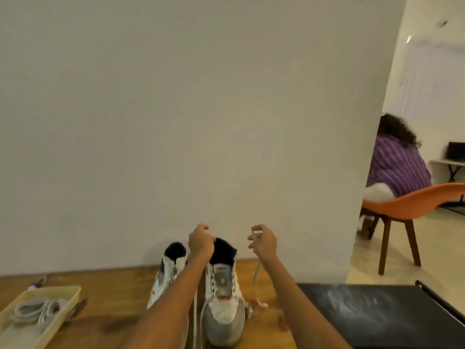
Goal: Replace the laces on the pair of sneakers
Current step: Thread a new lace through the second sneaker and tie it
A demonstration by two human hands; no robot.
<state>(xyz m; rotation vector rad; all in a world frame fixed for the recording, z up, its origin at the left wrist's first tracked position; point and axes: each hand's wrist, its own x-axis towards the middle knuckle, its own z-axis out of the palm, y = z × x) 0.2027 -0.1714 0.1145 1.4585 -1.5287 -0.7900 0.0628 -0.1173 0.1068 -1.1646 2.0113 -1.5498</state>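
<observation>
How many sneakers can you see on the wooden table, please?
2. The left sneaker stands partly behind the left forearm; the right sneaker stands beside it between the two arms, toe toward the camera. None seem hidden.

Two sneakers (201, 293) side by side on the table (120, 321), tray (37, 318) to their left, mat (382, 316) right.

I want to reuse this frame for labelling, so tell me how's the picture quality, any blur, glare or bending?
Head view: soft, warm indoor light, no harsh glare; the wall edge bows from wide-angle distortion; the seated person at right is motion-blurred; left hand, right hand and the lace are slightly soft, and the tray is stretched near the corner.
</observation>
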